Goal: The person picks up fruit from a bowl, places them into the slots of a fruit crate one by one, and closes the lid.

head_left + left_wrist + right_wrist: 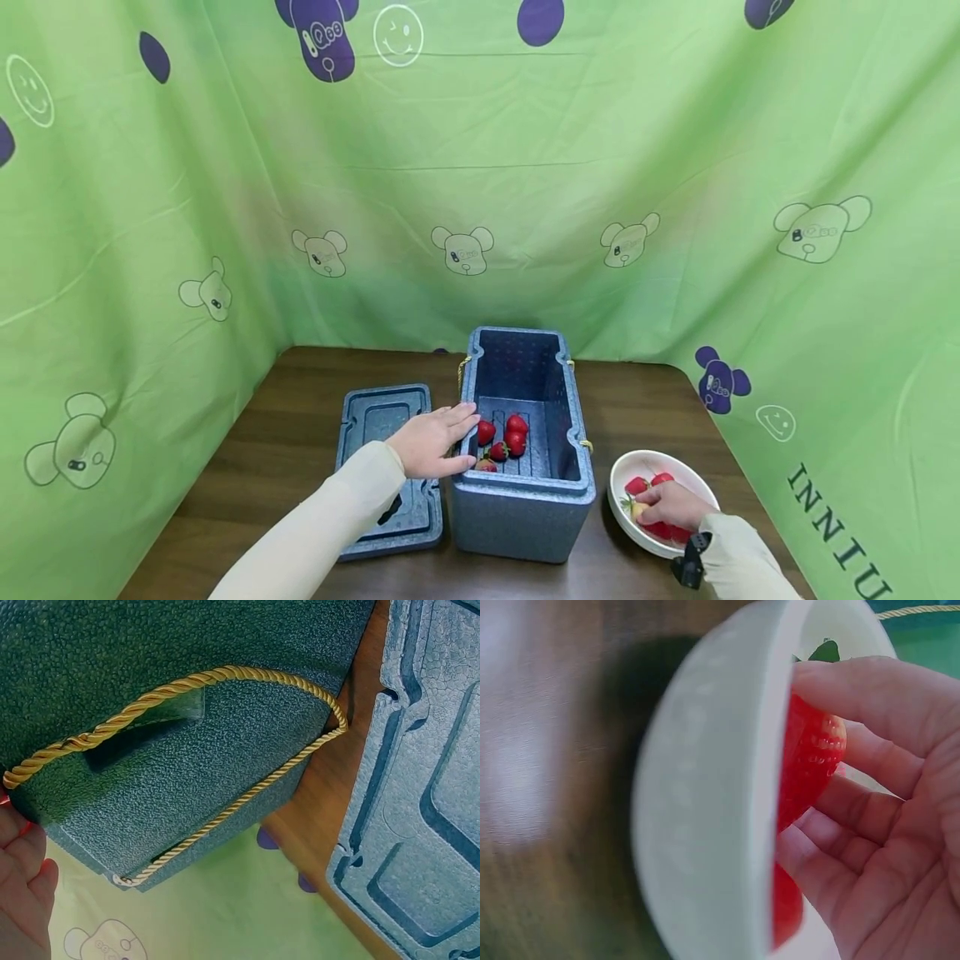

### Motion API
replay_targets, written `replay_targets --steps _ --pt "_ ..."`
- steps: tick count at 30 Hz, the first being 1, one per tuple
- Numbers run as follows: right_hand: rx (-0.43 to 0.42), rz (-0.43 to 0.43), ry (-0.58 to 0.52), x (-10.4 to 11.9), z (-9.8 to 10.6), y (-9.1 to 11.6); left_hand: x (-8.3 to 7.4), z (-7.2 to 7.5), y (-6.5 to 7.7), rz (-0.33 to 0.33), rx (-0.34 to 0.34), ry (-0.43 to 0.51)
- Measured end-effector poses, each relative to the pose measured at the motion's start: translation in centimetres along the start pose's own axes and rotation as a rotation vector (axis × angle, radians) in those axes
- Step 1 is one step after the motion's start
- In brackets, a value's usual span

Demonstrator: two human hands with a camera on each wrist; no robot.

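Note:
My left hand (435, 442) rests with its fingers straight on the left rim of a blue-grey foam box (521, 525). Inside the box, several red strawberries (516, 443) lie on the ribbed floor toward the near left. Over at the right, my right hand (671, 507) reaches into a white bowl (617, 490) that holds several strawberries. Its thumb and fingers pinch one strawberry (810, 750), seen close in the right wrist view with a green leaf at its top. Part of that fruit is hidden by the bowl wall and fingers.
The box's lid (420, 521) lies on the brown wooden table (247, 492), left of the box. A twisted gold cord handle (247, 673) hangs on the box's side. Green printed cloth (525, 167) stands behind the table and along both sides.

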State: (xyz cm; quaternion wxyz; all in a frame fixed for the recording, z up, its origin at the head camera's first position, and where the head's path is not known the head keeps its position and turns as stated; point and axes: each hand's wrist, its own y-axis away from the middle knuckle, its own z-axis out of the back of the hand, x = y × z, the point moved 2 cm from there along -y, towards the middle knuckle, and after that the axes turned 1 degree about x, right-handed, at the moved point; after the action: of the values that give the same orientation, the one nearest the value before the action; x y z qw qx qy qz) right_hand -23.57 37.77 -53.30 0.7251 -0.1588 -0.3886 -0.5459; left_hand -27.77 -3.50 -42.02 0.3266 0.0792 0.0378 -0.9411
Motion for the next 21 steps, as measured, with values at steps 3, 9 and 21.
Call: replay_targets --steps 3,9,21 --pt "-0.011 -0.005 -0.009 0.6 0.7 -0.1 -0.1 0.0 0.0 0.000 -0.004 -0.001" --pt "-0.041 -0.017 0.014 2.1 2.3 -0.5 -0.2 -0.1 0.1 0.005 -0.006 -0.004" --pt "-0.125 0.001 0.108 8.1 5.8 -1.4 -0.4 0.2 0.1 0.002 -0.005 -0.022"
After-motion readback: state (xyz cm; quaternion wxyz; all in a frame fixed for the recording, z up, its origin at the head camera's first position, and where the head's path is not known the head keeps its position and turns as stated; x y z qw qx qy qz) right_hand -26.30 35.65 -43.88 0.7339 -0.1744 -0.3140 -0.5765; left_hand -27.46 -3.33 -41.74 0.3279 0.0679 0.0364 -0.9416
